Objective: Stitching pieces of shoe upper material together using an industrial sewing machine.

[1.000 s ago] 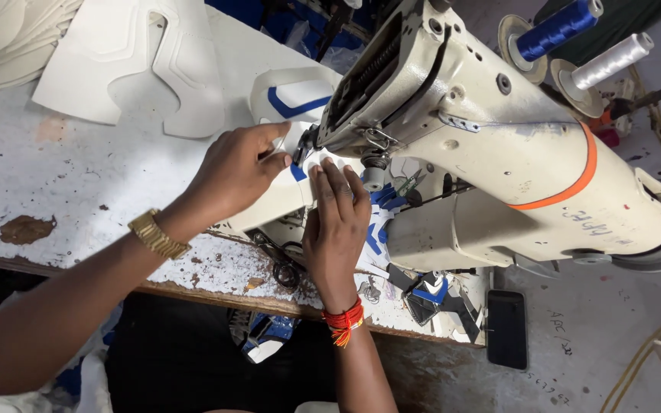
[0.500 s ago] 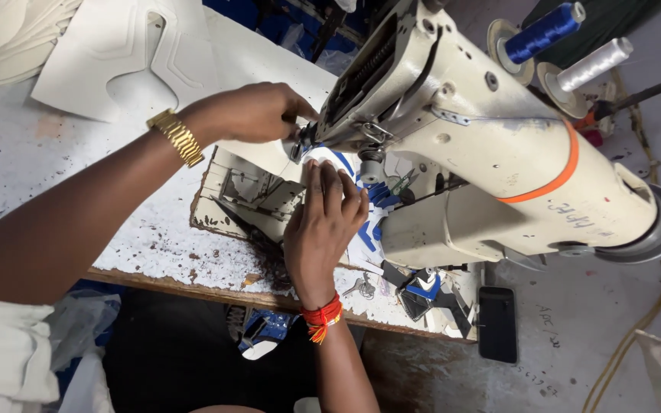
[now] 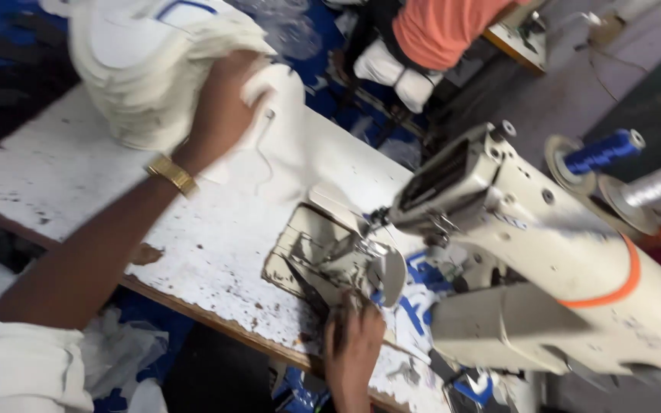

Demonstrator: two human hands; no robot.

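My left hand (image 3: pixel 223 107), with a gold watch (image 3: pixel 171 174) on the wrist, reaches to the far left of the table and grips a white cut fabric piece (image 3: pixel 281 115) at the edge of a stack of white pieces (image 3: pixel 139 69). At the table's front edge my right hand (image 3: pixel 353 336) rests with its fingers spread, just below the sewing machine's metal bed plate (image 3: pixel 323 252). A blue and white piece (image 3: pixel 415 306) lies under the needle area, right of that hand. The view is motion-blurred.
The cream sewing machine (image 3: pixel 568 260) with an orange band fills the right side. A blue thread spool (image 3: pixel 602 151) and a silver one (image 3: pixel 656 183) stand behind it. The worn white table (image 3: pixel 78 183) has a chipped front edge. A person in orange (image 3: pixel 453 23) is at the back.
My left hand left the needle area and swung far left to the white stack. My right hand slid back toward the table's front edge. The camera turned left.
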